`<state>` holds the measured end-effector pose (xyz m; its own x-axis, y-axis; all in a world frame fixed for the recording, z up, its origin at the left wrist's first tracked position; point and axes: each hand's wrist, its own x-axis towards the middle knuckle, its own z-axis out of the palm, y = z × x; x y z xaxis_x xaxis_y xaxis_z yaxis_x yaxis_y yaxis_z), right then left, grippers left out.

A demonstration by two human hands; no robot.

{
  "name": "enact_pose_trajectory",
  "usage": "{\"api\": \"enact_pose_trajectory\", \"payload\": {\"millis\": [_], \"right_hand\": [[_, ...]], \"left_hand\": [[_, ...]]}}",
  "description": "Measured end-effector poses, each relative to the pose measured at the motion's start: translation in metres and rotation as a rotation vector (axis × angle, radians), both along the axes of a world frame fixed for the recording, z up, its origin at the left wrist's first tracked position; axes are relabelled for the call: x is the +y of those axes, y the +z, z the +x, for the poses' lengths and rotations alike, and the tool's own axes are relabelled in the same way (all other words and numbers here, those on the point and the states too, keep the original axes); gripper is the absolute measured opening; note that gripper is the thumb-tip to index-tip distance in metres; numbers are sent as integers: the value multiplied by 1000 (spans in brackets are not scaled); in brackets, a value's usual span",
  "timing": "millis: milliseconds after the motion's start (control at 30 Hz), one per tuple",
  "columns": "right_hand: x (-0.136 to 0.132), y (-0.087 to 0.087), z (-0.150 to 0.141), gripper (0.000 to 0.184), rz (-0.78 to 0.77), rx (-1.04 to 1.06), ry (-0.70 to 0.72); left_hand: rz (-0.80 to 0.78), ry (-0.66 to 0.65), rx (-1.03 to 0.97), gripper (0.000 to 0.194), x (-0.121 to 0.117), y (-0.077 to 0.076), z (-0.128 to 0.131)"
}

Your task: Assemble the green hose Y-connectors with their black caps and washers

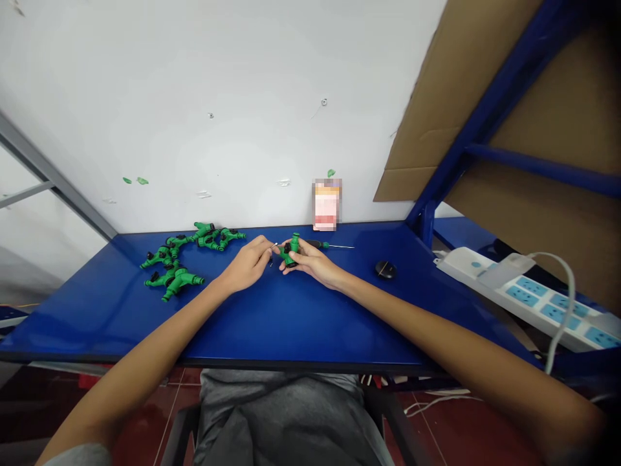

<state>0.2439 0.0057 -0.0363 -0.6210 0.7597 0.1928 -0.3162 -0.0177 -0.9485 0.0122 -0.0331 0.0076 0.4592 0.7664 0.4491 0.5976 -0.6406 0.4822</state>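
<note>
My right hand [313, 262] is closed around a green plastic hose splitter [287, 254] with black valve parts, held above the blue table. Close to its left side, my left hand [250, 262] pinches at a small thin piece with a pale tip, too small to name. A small dark bit shows just below those fingertips. Behind my right hand lies a screwdriver [339, 246] with a dark and green handle and a thin metal shaft pointing right. Several more green hose splitters [180, 278] with black valves lie in a loose group to the left.
The blue table [301, 330] meets a white wall [218, 155]. A blurred card [326, 206] leans against that wall. To the right sit a round black object [385, 270] and a long white power strip [528, 294] with a cable. A blue frame [466, 142] and cardboard rise at right.
</note>
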Motion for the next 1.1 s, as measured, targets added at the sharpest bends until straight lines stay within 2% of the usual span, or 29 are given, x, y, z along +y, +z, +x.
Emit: {"api": "enact_pose_trajectory", "payload": {"millis": [200, 400, 533, 733, 933, 1100], "right_hand": [[-1, -1, 1, 44, 14, -16, 2], [-1, -3, 0, 45, 57, -67, -9], [-1, -3, 0, 45, 169, -147, -41], [-1, 2, 2, 40, 378, -343, -202], [-5, 6, 0, 42, 303, -344, -226], [-9, 10, -2, 48, 210, -292, -188]], "left_hand": [[16, 48, 157, 38, -4, 1, 0], [53, 24, 179, 40, -3, 0, 0], [84, 70, 272, 40, -5, 1, -1], [154, 212, 504, 36, -12, 7, -1], [275, 288, 707, 32, -21, 12, 8], [360, 333, 680, 34, -27, 5, 15]]}}
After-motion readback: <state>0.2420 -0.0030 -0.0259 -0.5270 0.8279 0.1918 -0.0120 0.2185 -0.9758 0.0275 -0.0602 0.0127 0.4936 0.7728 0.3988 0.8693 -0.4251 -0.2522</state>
